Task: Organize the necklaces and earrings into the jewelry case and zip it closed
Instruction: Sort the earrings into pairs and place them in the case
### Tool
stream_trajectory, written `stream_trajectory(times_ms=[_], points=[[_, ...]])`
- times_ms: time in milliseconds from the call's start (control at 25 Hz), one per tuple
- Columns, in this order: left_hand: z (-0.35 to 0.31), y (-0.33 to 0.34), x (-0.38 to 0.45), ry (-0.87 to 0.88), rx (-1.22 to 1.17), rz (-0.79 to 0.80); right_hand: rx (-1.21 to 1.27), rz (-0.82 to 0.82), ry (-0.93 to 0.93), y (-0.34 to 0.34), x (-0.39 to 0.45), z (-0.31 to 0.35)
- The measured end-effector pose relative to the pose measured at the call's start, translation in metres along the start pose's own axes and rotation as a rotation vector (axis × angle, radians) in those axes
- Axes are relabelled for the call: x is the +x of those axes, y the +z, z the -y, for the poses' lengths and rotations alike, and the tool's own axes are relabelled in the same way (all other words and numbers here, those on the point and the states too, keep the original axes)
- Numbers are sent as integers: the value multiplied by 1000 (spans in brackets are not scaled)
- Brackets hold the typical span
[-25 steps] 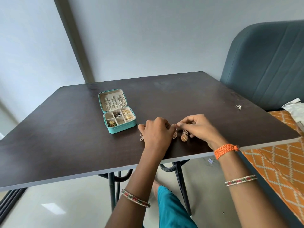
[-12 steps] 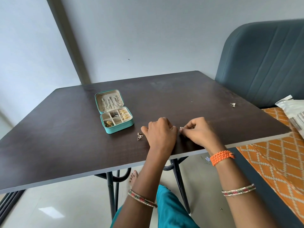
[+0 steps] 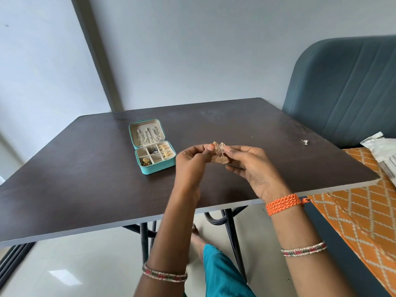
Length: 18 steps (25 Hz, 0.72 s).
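Earrings (image 3: 219, 155) pinched as a pair between left hand (image 3: 190, 160) and right hand (image 3: 249, 166), above the counter (image 3: 85, 168), each grip narrow, ready for the open case (image 3: 152, 146).

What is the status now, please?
Left hand and right hand each grip a gold earring, above table. Jewelry case open, unzipped. Path to case unobstructed.

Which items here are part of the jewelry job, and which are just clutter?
Job:
- gold earrings, pinched by left hand and right hand
- open teal jewelry case
- small silver piece near the table's far right edge, likely an earring

Lying about:
- white packet
- orange patterned cloth
- blue chair
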<state>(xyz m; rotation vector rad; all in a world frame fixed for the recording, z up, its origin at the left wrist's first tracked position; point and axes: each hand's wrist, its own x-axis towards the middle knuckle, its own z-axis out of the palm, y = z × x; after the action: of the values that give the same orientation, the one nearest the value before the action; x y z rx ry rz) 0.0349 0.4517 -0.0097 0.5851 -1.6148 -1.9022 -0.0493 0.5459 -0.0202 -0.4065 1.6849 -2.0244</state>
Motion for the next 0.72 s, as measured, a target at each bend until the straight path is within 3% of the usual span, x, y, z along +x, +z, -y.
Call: stream_trajectory(times_ms=[280, 720], points=[[-24, -33, -8, 72, -120, -23, 246, 247, -14, 38, -17, 21], [-40, -50, -14, 174, -225, -43, 195, 257, -78, 56, -18, 27]])
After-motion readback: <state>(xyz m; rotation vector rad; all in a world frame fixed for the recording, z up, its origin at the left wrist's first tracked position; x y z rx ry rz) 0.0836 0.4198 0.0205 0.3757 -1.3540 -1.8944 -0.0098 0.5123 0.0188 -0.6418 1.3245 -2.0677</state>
